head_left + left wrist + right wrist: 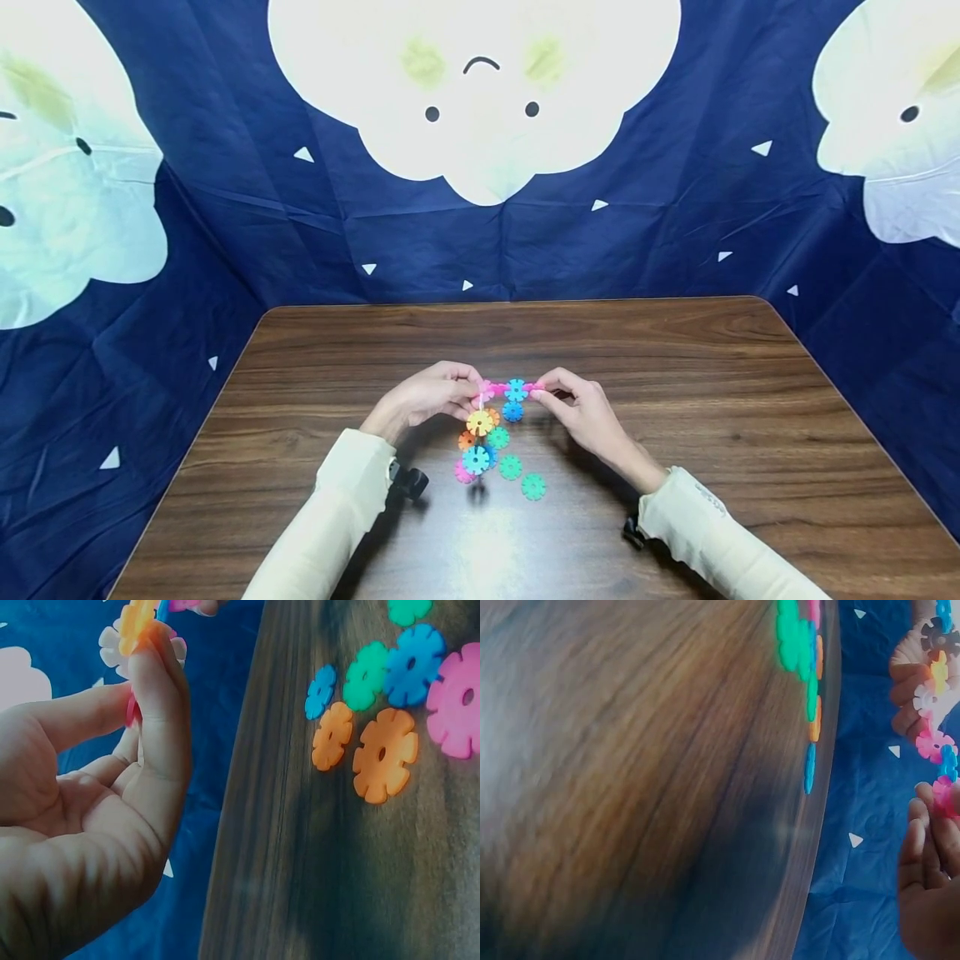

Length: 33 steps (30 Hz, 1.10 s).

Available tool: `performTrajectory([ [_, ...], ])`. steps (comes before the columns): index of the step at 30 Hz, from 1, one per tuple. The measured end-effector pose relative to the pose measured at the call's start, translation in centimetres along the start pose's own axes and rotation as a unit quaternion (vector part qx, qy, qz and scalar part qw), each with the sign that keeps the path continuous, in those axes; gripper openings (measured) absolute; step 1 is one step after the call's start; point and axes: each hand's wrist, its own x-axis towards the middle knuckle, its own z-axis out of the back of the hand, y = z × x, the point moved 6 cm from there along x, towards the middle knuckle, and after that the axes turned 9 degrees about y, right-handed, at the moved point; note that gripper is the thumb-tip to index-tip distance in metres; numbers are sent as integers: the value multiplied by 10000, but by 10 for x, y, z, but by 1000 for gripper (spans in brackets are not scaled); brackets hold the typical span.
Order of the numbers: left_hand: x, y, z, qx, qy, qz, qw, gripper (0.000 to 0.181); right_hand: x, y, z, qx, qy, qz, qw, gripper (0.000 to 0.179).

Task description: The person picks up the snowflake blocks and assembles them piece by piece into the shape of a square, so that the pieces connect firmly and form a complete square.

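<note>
A chain of joined plastic snowflake discs is held above the table between both hands. My left hand (442, 390) pinches it near a pink disc (485, 392), and a yellow disc (480, 423) and a light-blue disc (476, 460) hang below. My right hand (588, 412) pinches a pink disc at the chain's other end, beside a blue disc (516, 390). The right wrist view also shows a white disc (925, 699) and a black disc (939, 637) in the chain. In the left wrist view, the thumb and a finger of the left hand (112, 765) meet at the chain.
Loose discs lie on the wooden table (675, 358) under the chain: a blue disc (513, 411), a pink disc (463, 472), orange discs (385, 756) and several green ones, such as the green disc (534, 486). A blue cloth (502, 250) with cloud prints hangs behind.
</note>
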Motion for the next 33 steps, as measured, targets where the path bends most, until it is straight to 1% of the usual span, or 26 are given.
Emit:
performTrajectory([
  [3,-1,1,4,-28,-53,-3,10000,9,0,-5,-3,354,166,-448,9982,13],
  [6,-3,3,8,-31,-122,-7,9999,9,-3,-12,-5,742,342,-890,9927,22],
  [9,-5,4,11,-47,-178,4,9998,10,-6,-16,-8,1029,569,-1148,9864,26],
  [12,-6,4,13,-42,-153,-23,9999,10,-11,-21,-13,1169,986,-1313,9795,26],
  [15,-8,3,13,-43,-127,-35,9999,9,-16,-24,-20,1011,1544,-1404,9727,24],
  [18,-9,2,13,-40,-119,-42,9999,9,-22,-25,-28,813,2102,-1350,9649,21],
  [21,-9,1,13,-37,-96,-53,9999,9,-26,-25,-33,638,2474,-1218,9591,20],
  [26,-10,0,13,-24,-64,-75,9999,9,-31,-20,-36,187,2824,-942,9545,22],
  [29,-10,0,14,-15,-87,-62,9999,9,-34,-16,-38,-306,2980,-756,9511,24],
  [33,-10,1,15,-25,-127,-30,9999,9,-37,-14,-41,-855,3094,-667,9447,26],
])
